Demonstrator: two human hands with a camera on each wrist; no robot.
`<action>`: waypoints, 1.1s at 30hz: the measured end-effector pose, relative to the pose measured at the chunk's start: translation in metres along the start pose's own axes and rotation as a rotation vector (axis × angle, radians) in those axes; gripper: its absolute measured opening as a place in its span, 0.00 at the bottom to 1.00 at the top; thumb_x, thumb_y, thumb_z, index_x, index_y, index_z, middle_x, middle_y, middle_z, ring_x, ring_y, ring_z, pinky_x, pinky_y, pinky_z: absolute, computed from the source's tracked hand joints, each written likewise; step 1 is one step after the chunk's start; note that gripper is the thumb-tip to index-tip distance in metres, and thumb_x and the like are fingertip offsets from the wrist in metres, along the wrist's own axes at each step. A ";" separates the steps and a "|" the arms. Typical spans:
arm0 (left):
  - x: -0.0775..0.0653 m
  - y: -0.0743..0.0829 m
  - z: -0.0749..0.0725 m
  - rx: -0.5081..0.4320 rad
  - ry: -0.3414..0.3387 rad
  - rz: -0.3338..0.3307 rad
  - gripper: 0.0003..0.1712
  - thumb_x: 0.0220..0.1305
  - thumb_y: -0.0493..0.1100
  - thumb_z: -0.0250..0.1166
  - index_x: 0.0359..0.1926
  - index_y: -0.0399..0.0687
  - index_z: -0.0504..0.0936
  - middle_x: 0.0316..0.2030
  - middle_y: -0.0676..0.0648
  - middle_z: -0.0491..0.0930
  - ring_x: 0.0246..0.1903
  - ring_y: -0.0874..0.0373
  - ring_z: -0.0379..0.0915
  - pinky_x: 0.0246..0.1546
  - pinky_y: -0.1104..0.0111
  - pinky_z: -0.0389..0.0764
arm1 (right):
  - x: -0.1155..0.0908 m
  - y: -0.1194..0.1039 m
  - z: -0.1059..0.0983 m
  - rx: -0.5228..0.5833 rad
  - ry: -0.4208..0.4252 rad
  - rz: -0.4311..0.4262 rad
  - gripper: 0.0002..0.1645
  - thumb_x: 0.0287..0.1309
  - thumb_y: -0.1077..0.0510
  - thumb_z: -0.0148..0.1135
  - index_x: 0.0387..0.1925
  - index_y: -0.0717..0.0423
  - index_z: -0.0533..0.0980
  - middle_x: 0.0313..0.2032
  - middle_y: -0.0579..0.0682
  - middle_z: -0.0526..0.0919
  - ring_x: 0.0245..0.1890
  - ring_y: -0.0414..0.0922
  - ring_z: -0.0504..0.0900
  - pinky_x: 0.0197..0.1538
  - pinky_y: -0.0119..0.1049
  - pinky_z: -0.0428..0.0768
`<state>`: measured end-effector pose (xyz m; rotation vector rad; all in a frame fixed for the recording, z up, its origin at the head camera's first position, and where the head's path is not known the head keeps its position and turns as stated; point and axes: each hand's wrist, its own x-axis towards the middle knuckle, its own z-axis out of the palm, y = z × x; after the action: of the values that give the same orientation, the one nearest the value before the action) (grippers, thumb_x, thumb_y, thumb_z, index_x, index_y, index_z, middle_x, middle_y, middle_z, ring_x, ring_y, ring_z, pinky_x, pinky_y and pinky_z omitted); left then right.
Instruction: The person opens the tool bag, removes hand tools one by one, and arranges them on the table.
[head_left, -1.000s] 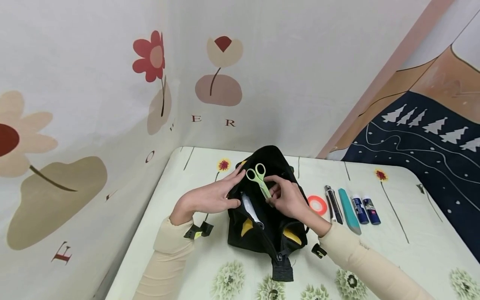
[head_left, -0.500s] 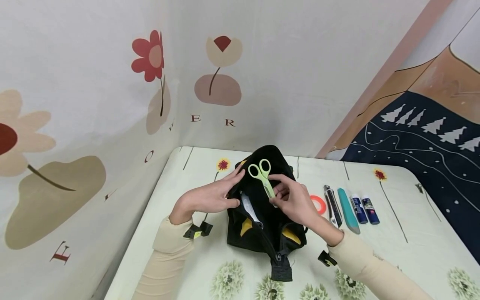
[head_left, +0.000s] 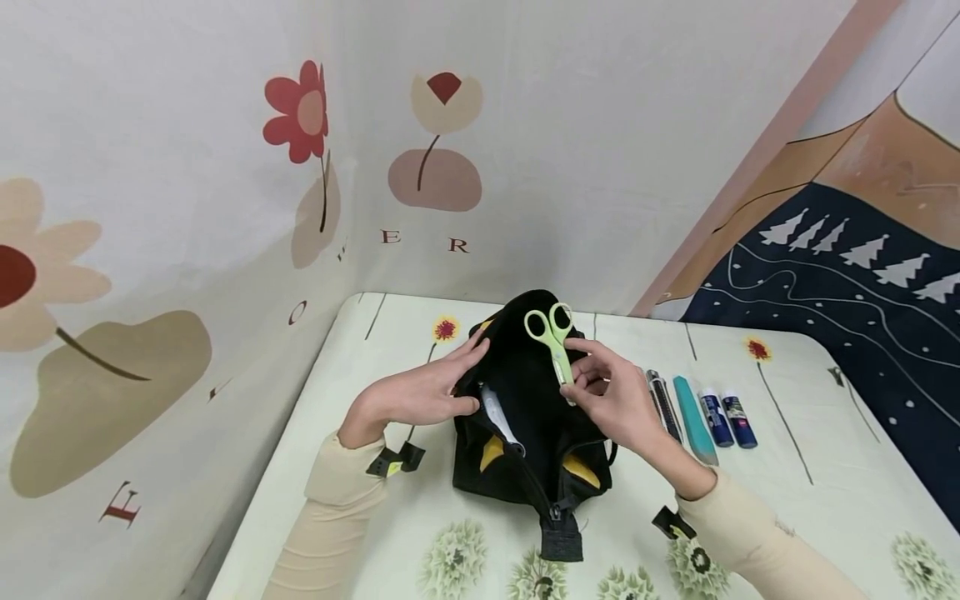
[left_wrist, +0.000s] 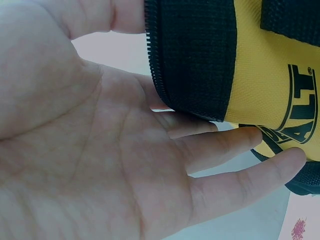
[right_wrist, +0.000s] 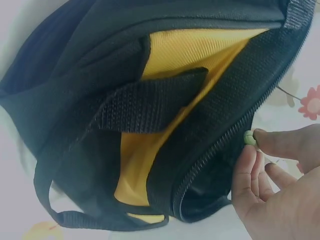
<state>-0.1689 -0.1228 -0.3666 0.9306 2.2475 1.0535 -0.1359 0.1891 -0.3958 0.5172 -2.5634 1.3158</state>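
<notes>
My right hand [head_left: 611, 396] pinches a pair of light green scissors [head_left: 557, 343] by the blade end, handles up, over the bag's opening. In the right wrist view, only a small green bit of the scissors [right_wrist: 249, 138] shows between thumb and fingertip. The black and yellow zippered tool bag [head_left: 487, 483] sits on the table, unzipped. My left hand [head_left: 431, 387] rests along its left rim with fingers spread and nearly straight. From the left wrist, the zipper edge [left_wrist: 155, 65] covers the tips of thumb and forefinger. A whitish long item [head_left: 498, 417] lies inside the bag.
Right of the bag lie a utility knife [head_left: 663, 404], a long teal item [head_left: 696, 421] and two blue tubes with white caps [head_left: 716, 417]. The table cover [head_left: 825, 467] is printed with flowers. Patterned fabric walls [head_left: 570, 167] stand behind and to the left.
My right hand has moved up and to the right with the scissors, from deeper in the bag's opening. It now hides the orange ring. The left hand has stayed put.
</notes>
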 end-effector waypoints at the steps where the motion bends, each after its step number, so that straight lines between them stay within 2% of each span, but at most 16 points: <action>1: 0.000 0.000 0.000 0.000 0.000 -0.001 0.50 0.80 0.38 0.58 0.89 0.32 0.38 0.89 0.37 0.26 0.88 0.42 0.26 0.85 0.44 0.47 | -0.001 0.001 -0.002 0.000 0.010 0.006 0.35 0.59 0.75 0.78 0.68 0.63 0.81 0.37 0.51 0.89 0.34 0.38 0.85 0.41 0.26 0.85; 9: 0.000 -0.001 0.002 -0.005 0.009 -0.012 0.51 0.80 0.39 0.59 0.89 0.34 0.38 0.90 0.39 0.27 0.88 0.43 0.29 0.84 0.44 0.49 | -0.005 0.010 -0.025 0.013 0.072 0.055 0.35 0.60 0.76 0.77 0.68 0.63 0.81 0.38 0.56 0.89 0.34 0.33 0.83 0.44 0.22 0.84; 16: -0.001 -0.001 0.002 -0.005 0.011 -0.014 0.50 0.80 0.38 0.58 0.89 0.34 0.38 0.89 0.38 0.27 0.89 0.43 0.28 0.84 0.44 0.49 | -0.011 0.023 -0.051 -0.068 0.116 0.145 0.37 0.61 0.74 0.78 0.71 0.62 0.79 0.39 0.58 0.88 0.34 0.34 0.81 0.45 0.18 0.81; 23: -0.001 -0.001 0.001 -0.007 0.008 -0.016 0.50 0.81 0.39 0.58 0.89 0.33 0.38 0.90 0.38 0.27 0.89 0.42 0.29 0.84 0.44 0.50 | -0.018 0.047 -0.075 -0.126 0.161 0.207 0.38 0.64 0.72 0.77 0.74 0.63 0.76 0.41 0.61 0.88 0.34 0.30 0.81 0.44 0.16 0.79; 33: -0.001 0.001 0.001 0.004 0.013 -0.014 0.50 0.80 0.38 0.59 0.89 0.34 0.39 0.90 0.38 0.28 0.89 0.42 0.29 0.85 0.44 0.48 | -0.034 0.079 -0.108 -0.199 0.204 0.366 0.37 0.69 0.71 0.72 0.77 0.62 0.74 0.43 0.60 0.88 0.36 0.22 0.79 0.39 0.18 0.80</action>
<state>-0.1673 -0.1231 -0.3663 0.9109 2.2640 1.0525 -0.1333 0.3267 -0.4036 -0.1240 -2.6533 1.1225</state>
